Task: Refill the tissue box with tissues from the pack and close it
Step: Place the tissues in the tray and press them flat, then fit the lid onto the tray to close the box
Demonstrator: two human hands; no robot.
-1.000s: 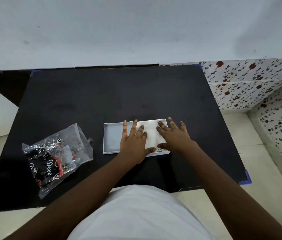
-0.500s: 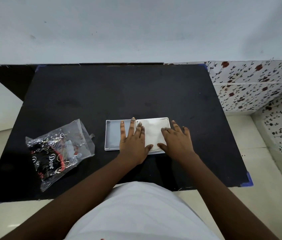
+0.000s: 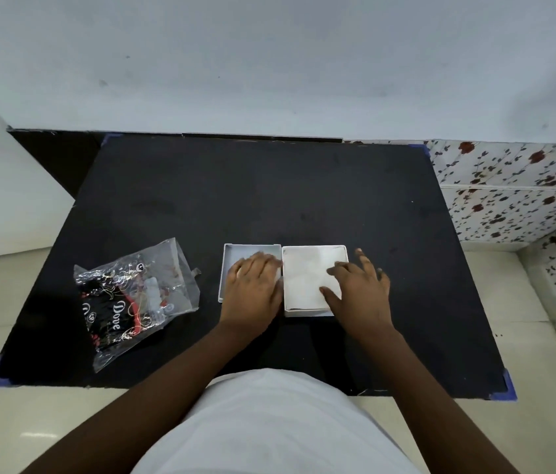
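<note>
A white tissue box [image 3: 306, 313] stands on the black table [image 3: 269, 193], filled with a flat stack of white tissues [image 3: 304, 275]. Its white lid [image 3: 235, 252] lies upturned right beside it on the left, touching it. My left hand [image 3: 252, 289] covers most of the lid, fingers curled inside it and thumb along its right wall. My right hand [image 3: 358, 292] rests with spread fingers on the right part of the tissues. The clear plastic tissue pack [image 3: 133, 295] with black and red print lies crumpled at the left.
The table's front edge runs close to my body, with blue corner guards [image 3: 505, 391]. A white wall [image 3: 269, 63] rises behind the table, and a floral-patterned surface [image 3: 516, 186] stands to the right.
My left hand slid left off the tissues onto the lid and curled its fingers. My right hand shifted right, leaving most of the tissue stack uncovered.
</note>
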